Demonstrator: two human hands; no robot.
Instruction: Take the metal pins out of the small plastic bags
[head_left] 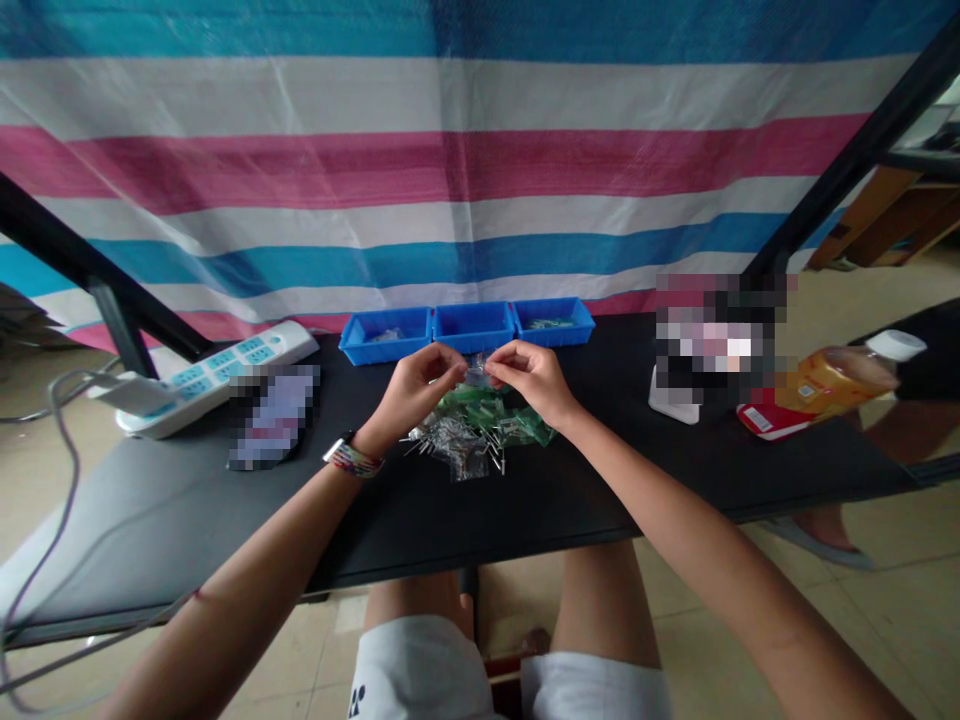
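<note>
Two grips, one clear bag, dead centre

Right in the middle of the frame, here's the spot to watch: a small clear bag (477,374), strung between the left hand (421,382) and the right hand (536,380). Both grips look pinched together on it, thumb against fingers, one from each side, so neither hand is nearer; they share it evenly! From the left grip the bag lies to the right; from the right grip, to the left. Its long axis? Too small and blurred to call.

Just below it in the frame, spread on the dark tabletop (570,510), sit the green bags (480,410), with one green bundle beneath the right hand. Lower again, and more to the left hand's side, there's a bristling heap of metal pins (456,436), their shafts pointing every which way.

And look above the grips: three blue bins side by side, the left bin (390,352), the middle bin (478,337) and the right bin (559,338). The middle one stands straight up the frame from the clear bag, nearly in line with the gap between the hands.
</note>
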